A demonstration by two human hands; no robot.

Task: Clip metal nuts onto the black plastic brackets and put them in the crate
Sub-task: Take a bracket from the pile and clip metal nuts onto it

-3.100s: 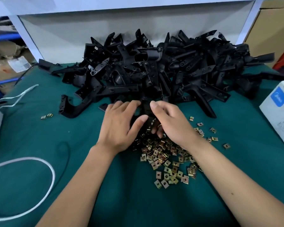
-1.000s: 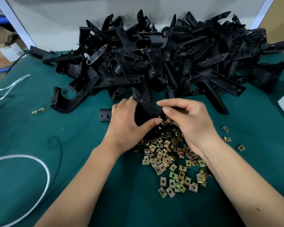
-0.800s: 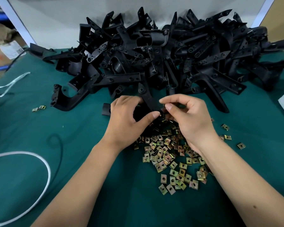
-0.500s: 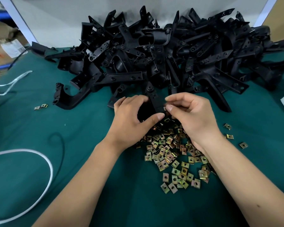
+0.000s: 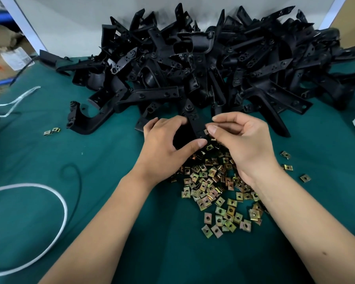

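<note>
Fingers of our left hand point(image 5: 164, 144) curl round a black plastic bracket point(image 5: 195, 121), thumb tip pressed against its near end, holding it just above the green table cover point(image 5: 115, 201). Our right hand point(image 5: 244, 144) meets it from the other side, thumb and forefinger pinching a small metal nut point(image 5: 206, 131) right against the bracket's lower edge; we cannot tell whether the nut is already seated on the plastic. Directly beneath both wrists lies the loose heap of brass-coloured nuts point(image 5: 215, 189), spreading toward us, with a few strays point(image 5: 288, 167) off to the right and two more point(image 5: 52, 131) well apart on the left. Beyond our hands rises the big tangled pile of brackets point(image 5: 203, 64), stacked against the white back panel point(image 5: 80, 21). One curved bracket point(image 5: 86, 119) rests alone at the pile's left foot. A white cord point(image 5: 57, 222) loops across the near left of the cover, beside a thin black cable point(image 5: 78, 179).
</note>
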